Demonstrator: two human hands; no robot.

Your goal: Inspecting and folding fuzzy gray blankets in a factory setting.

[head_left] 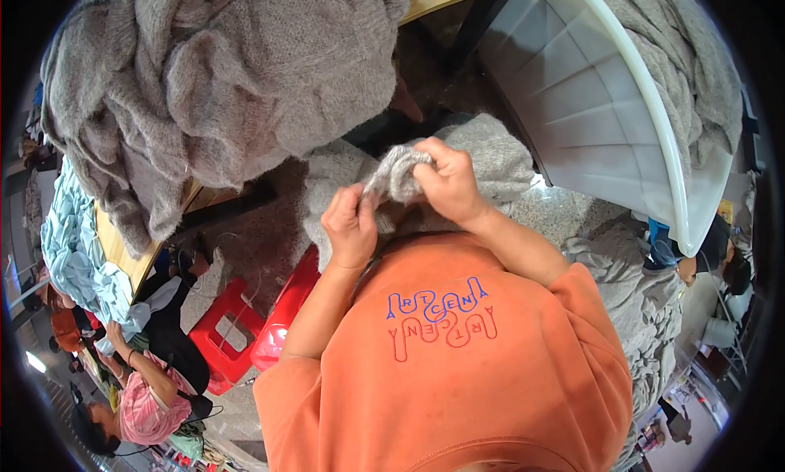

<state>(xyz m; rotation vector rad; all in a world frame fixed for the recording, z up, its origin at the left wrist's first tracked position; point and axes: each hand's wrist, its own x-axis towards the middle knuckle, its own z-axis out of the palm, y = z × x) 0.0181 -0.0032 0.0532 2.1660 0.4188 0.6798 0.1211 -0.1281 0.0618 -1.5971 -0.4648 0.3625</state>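
Note:
Over my lap lies a light grey knitted garment (491, 149), a bunched edge of it raised between my two hands. My left hand (352, 223) pinches the near left end of that fold, its fingers pressed together. Farther right and slightly higher, my right hand (450, 178) is closed round the other end, thumb toward the fold. Which part of the garment this edge is, I cannot tell.
A big heap of grey-brown knitwear (270, 71) covers the table ahead left. At the right stands a white plastic bin (564, 96) with more grey knitwear. Red stools (282, 317) are at my left. Beyond them a person in pink (151, 402) handles light blue cloth (78, 243).

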